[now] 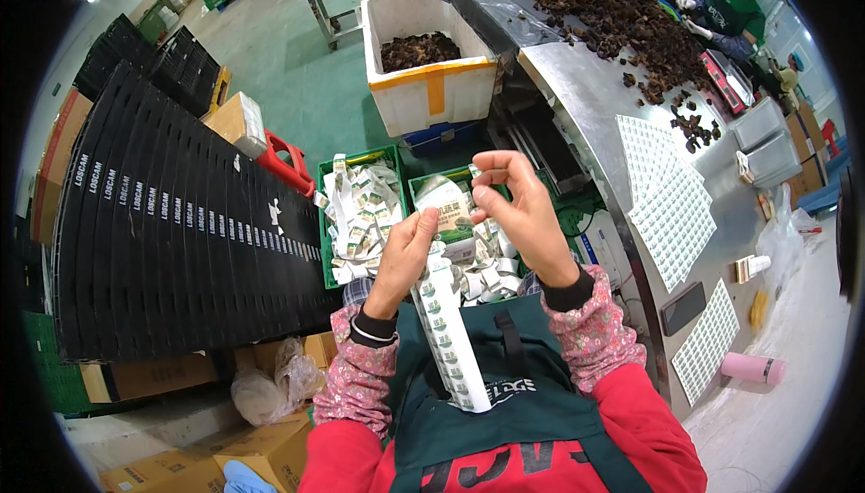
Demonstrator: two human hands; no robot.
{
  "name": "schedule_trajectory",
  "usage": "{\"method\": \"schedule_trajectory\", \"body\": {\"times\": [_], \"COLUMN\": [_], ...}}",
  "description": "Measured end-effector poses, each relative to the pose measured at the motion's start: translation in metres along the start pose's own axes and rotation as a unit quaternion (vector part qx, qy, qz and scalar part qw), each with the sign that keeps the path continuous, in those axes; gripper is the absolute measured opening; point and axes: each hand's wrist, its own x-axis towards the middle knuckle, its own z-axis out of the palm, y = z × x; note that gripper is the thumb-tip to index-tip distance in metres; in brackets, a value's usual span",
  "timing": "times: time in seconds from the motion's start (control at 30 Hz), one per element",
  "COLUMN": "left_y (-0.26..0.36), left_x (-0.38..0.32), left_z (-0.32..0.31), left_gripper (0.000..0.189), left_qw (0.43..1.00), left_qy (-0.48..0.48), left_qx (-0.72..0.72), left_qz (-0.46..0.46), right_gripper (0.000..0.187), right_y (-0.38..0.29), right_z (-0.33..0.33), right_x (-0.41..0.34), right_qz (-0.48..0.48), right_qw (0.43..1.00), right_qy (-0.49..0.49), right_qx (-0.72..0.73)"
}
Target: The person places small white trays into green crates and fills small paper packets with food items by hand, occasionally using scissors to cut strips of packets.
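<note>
My left hand (404, 249) pinches a printed packaging band or label (454, 219), green and white with writing. A long white strip of small round green stickers (449, 341) hangs from beneath that hand onto my dark green apron. To the right of the printed piece, my right hand (519, 212) is raised, its fingers curved and apart. A small pale piece shows by its fingertips; whether they touch it is unclear. Below my hands, a green crate (326, 239) at left holds folded printed bands (365, 212). More bands (490, 273) fill a second green crate (415, 185), partly hidden by my hands.
Stacked black crates (196, 222) rise at left. Ahead stands a white foam box (432, 91) of dark dried pieces. The steel table (595, 81) at right bears sticker sheets (665, 202), a phone (682, 308), a pink bottle (753, 368) and a red scale (723, 81). A co-worker (730, 13) is beyond.
</note>
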Motion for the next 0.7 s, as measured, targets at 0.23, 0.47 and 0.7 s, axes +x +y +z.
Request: {"method": "schedule_trajectory", "body": {"times": [0.23,0.47,0.7], "left_y": [0.017,0.020,0.011], "left_x": [-0.001,-0.003,-0.003], "left_z": [0.012,0.014,0.018], "left_gripper": [0.043,0.040,0.039], "left_qw": [0.999,0.998,0.982], "left_qy": [0.033,0.045,0.079], "left_qx": [0.006,0.041,0.151], "left_qz": [-0.001,0.027,0.084], "right_gripper": [0.033,0.036,0.038], "right_y": [0.005,0.010,0.019], "right_z": [0.005,0.010,0.026], "right_x": [-0.007,-0.009,-0.022], "right_qz": [-0.017,-0.039,-0.156], "right_qw": [0.999,0.995,0.967], "right_qy": [-0.021,-0.034,0.021], "right_qx": [-0.039,-0.084,-0.199]}}
